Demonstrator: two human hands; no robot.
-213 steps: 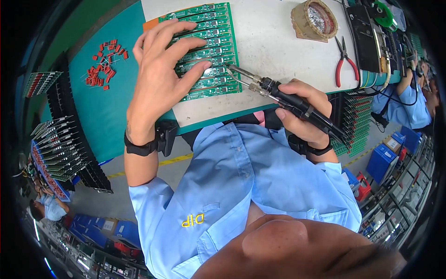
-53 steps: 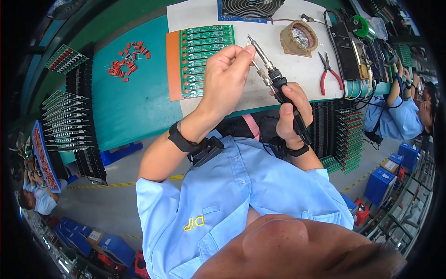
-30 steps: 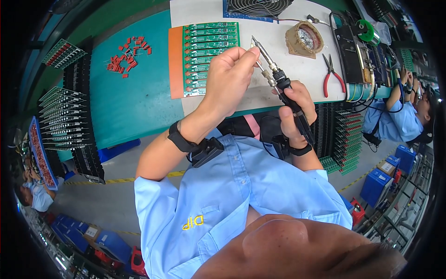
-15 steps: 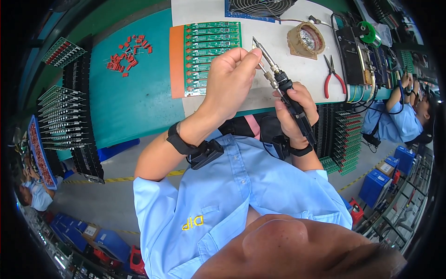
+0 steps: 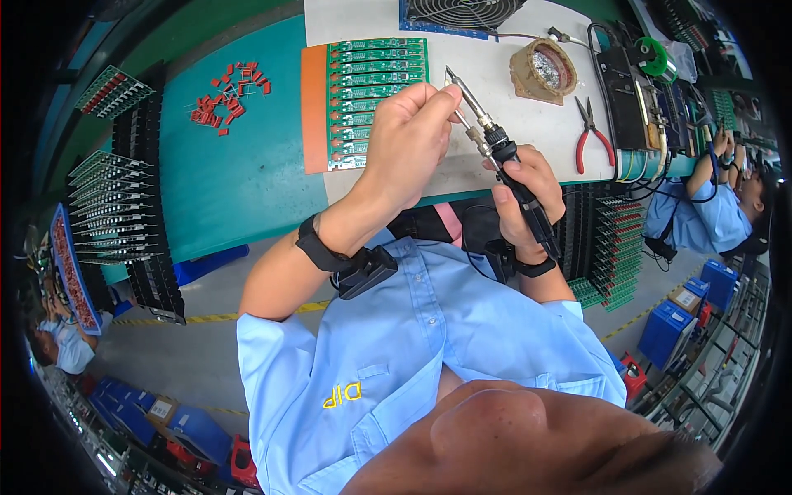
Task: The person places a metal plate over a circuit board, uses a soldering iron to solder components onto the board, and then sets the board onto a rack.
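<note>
My right hand is wrapped round the black handle of a soldering iron, whose metal tip slants up and to the left over the bench. Alongside its barrel runs a thin metal solder feed tube. Thumb and forefinger of my left hand pinch the end of that tube close to the iron's tip; a fine end pokes out above the fingers, too small to make out. Behind my left hand lies a panel of green circuit boards with an orange strip along its left side.
Red components with wire leads lie scattered on the green mat. A round solder pot, red-handled pliers and a soldering station stand right. A fan is at the back. Board racks flank the bench; co-workers sit nearby.
Both hands and the soldering iron have shifted very slightly to the left. The left hand's pinch is unchanged, and nothing on the bench has moved.
</note>
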